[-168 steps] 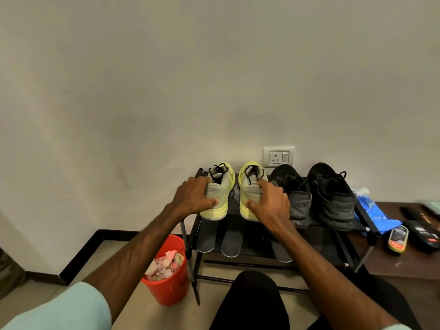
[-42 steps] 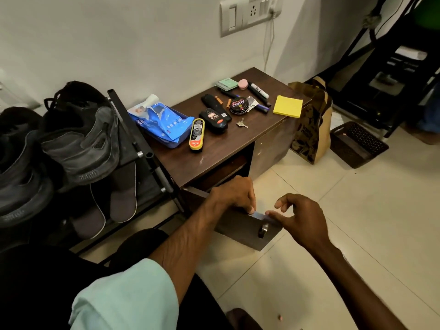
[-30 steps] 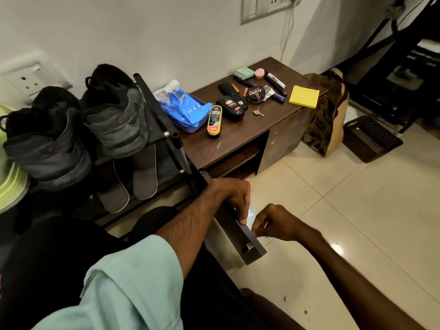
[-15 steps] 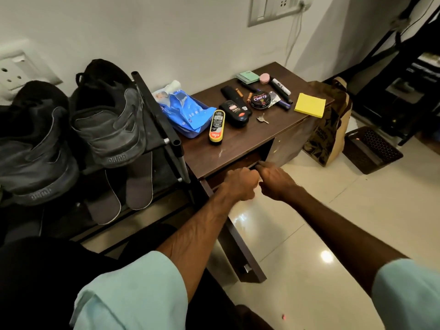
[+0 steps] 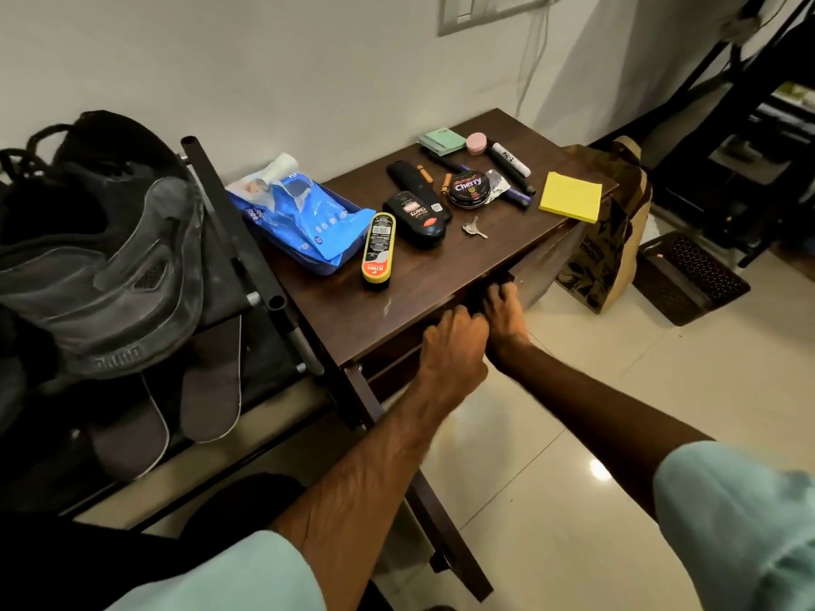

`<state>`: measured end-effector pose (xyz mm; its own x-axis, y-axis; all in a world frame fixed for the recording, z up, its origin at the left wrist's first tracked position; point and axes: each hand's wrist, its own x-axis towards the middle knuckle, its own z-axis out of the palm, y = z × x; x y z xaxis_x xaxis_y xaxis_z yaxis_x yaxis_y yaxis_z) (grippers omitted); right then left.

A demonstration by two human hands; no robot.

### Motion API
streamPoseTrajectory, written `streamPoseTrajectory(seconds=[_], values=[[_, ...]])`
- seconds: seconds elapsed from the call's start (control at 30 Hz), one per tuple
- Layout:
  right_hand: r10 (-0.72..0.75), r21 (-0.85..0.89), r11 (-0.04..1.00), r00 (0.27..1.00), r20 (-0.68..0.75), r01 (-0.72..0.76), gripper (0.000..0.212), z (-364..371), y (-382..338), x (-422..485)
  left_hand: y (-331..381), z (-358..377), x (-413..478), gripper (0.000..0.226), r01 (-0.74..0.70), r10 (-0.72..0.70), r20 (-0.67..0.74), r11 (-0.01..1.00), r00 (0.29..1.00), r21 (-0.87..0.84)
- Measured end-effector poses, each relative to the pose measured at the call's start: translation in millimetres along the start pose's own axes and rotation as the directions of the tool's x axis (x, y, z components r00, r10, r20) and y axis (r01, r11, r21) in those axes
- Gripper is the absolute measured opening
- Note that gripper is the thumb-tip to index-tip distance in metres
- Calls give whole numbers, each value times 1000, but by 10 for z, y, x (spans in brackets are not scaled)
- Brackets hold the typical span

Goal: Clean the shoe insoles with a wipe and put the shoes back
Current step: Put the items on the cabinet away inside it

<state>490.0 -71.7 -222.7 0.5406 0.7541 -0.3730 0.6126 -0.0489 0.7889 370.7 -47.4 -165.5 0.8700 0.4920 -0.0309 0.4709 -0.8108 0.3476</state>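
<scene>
left hand [image 5: 454, 346], right hand [image 5: 505, 319] inside cabinet [image 5: 397, 302] recess; grip hidden, can't tell. Step: likely fetching supplies. Next: open wipes pack [image 5: 304, 213], clean insoles [image 5: 211, 381].

The light is dim, warm and indoor. Left of the left hand [image 5: 454, 341], the shoe rack [image 5: 247, 258] sinks into heavy shadow. The recess at the fingertips of the right hand [image 5: 502, 313] is black. Nearer than both hands, a small glare spot shines on the floor tile [image 5: 600, 471], and the sleeves [image 5: 741, 522] look stretched and soft.
</scene>
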Motion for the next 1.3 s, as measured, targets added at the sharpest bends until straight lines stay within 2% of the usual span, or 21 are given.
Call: streamPoseTrajectory(seconds=[0.1,0.23,0.4,0.47,0.63,0.83,1.07,1.2,1.3], values=[[41,-40,998,997,65,-38,54,79,-100,-121,-4,-15,-53,32,-6,7,-38,1000,999,17],[89,-77,994,994,70,-83,52,267,6,-263,-14,-83,-73,39,1,3,-100,999,995,36],[158,-61,986,982,102,-152,59,484,125,-369,44,-111,-31,57,-1,20,-168,994,986,112],[179,-17,984,974,137,-179,59,503,168,-369,35,-99,-14,62,-5,26,-150,991,988,136],[193,222,942,948,251,-251,50,539,329,-274,15,-14,-2,79,-26,44,-79,973,996,227],[205,296,899,907,368,-324,49,718,460,-194,-18,-2,-8,94,-26,40,-48,964,998,264],[219,384,862,927,306,-330,40,902,579,-239,120,-14,53,95,-9,16,-26,968,1000,252],[242,500,761,895,374,-414,47,1020,714,-229,115,-3,17,100,-16,17,-2,963,1000,269],[266,591,600,831,488,-539,53,1155,853,-248,89,-7,21,103,-15,14,7,961,1000,276]])
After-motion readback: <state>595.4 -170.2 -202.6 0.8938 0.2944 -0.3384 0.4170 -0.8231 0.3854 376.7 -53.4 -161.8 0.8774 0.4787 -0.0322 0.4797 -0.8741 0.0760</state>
